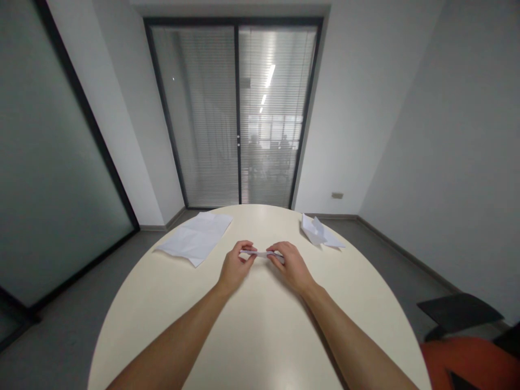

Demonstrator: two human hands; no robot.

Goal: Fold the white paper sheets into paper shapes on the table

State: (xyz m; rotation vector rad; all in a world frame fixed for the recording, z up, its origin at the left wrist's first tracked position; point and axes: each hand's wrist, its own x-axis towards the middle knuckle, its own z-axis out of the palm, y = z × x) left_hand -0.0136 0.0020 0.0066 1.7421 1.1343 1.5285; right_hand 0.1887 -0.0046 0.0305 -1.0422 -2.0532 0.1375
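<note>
Between my two hands is a narrow piece of folded white paper (262, 254), seen nearly edge-on just above the table. My left hand (236, 265) pinches its left end between thumb and fingers. At the right end, my right hand (291, 264) grips it the same way. A creased white sheet (199, 235) lies flat at the far left of the table. On the far right rests a folded paper shape (314, 232) with raised points.
The round cream table (255, 325) stands before a glass door with blinds (239, 114). At the lower right is a chair with a red seat (467, 363) and a black armrest (459, 312). A frosted glass panel (52, 162) stands on the left.
</note>
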